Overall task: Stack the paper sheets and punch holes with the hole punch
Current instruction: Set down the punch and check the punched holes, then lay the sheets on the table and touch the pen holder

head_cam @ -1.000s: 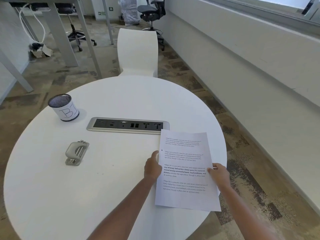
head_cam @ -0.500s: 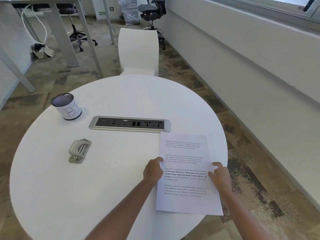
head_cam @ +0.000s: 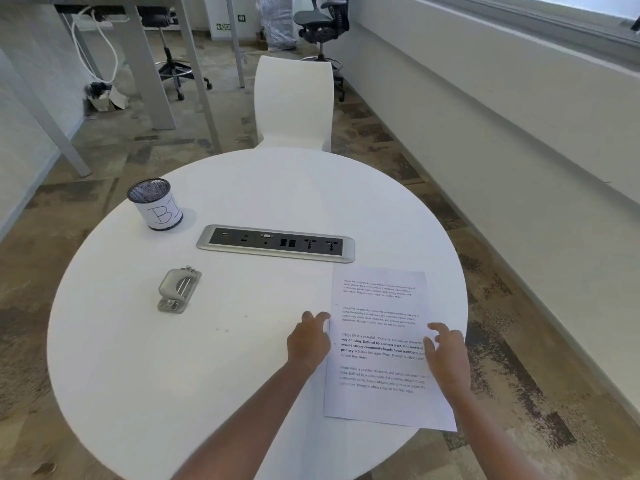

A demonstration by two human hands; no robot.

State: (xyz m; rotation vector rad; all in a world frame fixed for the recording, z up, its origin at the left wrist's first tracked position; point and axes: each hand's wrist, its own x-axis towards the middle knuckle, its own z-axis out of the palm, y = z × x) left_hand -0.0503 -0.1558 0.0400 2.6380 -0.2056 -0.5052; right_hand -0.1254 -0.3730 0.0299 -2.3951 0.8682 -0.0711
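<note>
L hand [head_cam: 308, 341] + R hand [head_cam: 445, 355] at edges of paper sheets [head_cam: 381, 306]
</note>
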